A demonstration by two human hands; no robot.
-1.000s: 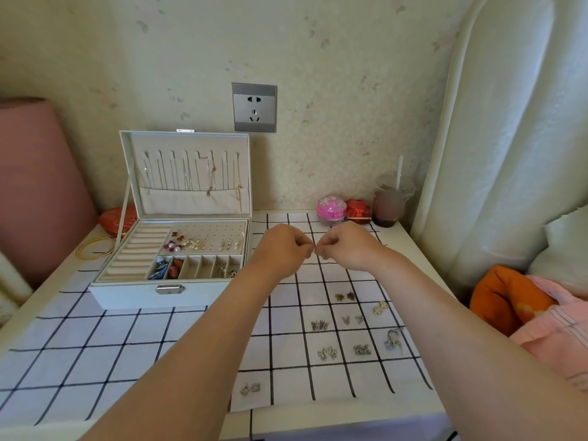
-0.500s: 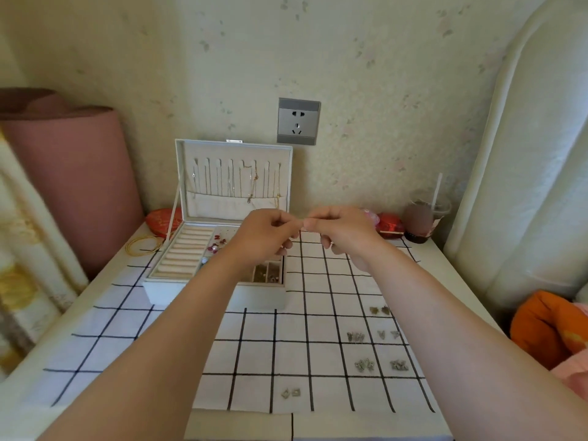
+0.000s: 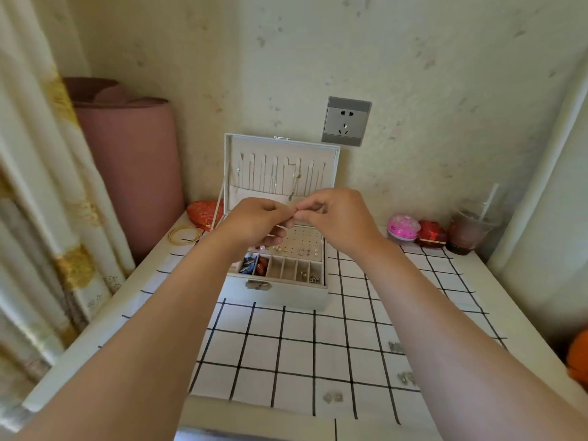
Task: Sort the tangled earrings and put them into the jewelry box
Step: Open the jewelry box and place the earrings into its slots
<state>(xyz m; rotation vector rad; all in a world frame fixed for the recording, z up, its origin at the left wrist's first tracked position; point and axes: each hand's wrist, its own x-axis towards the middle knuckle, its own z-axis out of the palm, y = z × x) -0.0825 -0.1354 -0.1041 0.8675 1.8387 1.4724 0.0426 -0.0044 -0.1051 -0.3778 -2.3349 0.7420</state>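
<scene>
The earring you're working on is pinched between both sets of fingertips, too small to see; you hold it up over the open jewelry box (image 3: pixel 280 275), just above the perforated stud panel. Your left hand (image 3: pixel 254 222) has thumb and forefinger closed on it with the other fingers curled under. Your right hand (image 3: pixel 337 218) meets it tip to tip, thumb and forefinger closed, the rest loosely bent. I judge you're either pulling two pieces apart or fitting a back on; which one I cannot tell. Holding it over the box makes sense: a dropped piece lands in the tray, not on the cloth.

The box sits at the back of the desk against the wall, lid propped upright, necklaces hanging in the lid. Studs already fill the panel's front row, and the small compartments along the box front hold a few pieces, so sorting is partly done.

More loose earrings (image 3: pixel 405 377) lie on the grid cloth (image 3: pixel 286 351) toward the front right corner of the desk, in separate squares, apart from one another. They look laid out that way to stay untangled.

Versus half a second ago: your hands sit further left and more squarely over the box, and your head turned left, so the curtain fills more of the left side. A second ago your fists met over the cloth, to the right of the box. The pinch stays closed in all three.
</scene>
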